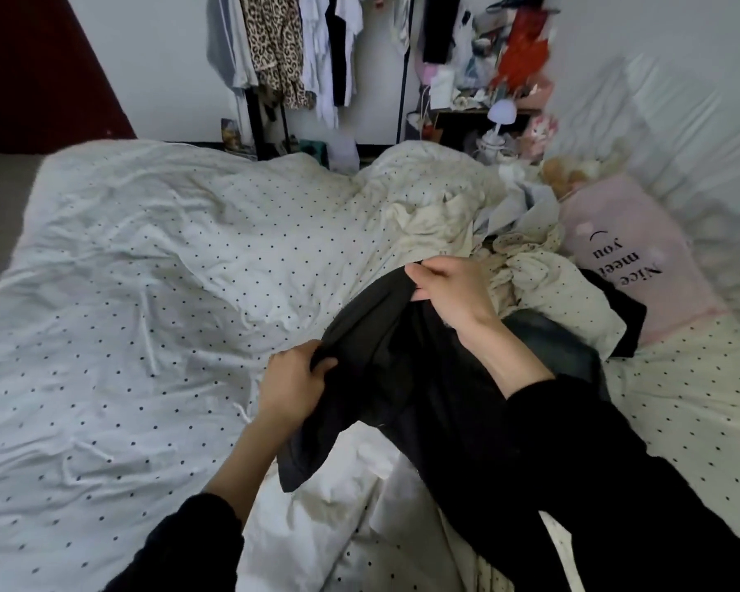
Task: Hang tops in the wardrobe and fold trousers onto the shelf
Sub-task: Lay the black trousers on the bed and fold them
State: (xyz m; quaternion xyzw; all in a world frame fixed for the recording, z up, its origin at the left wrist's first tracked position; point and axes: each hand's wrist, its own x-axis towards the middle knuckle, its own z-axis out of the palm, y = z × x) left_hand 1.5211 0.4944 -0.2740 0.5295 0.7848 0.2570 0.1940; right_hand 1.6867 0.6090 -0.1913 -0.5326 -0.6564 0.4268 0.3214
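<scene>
A black garment (385, 361) is stretched between both hands above the bed; whether it is a top or trousers I cannot tell. My left hand (291, 382) grips its near edge with curled fingers. My right hand (449, 292) pinches its far edge higher up. The lower part of the garment hangs down to the sheet. To the right lies a heap of clothes (530, 267) with spotted cream fabric and dark pieces. Behind the bed stands an open clothes rail (404, 66) with hung tops, one of them leopard print (274, 49).
The bed (125, 271) has a white dotted sheet and a crumpled duvet (424, 181). A pink lettered pillow (629, 258) lies at the right. A cluttered side table with a small white lamp (501, 115) stands at the back right.
</scene>
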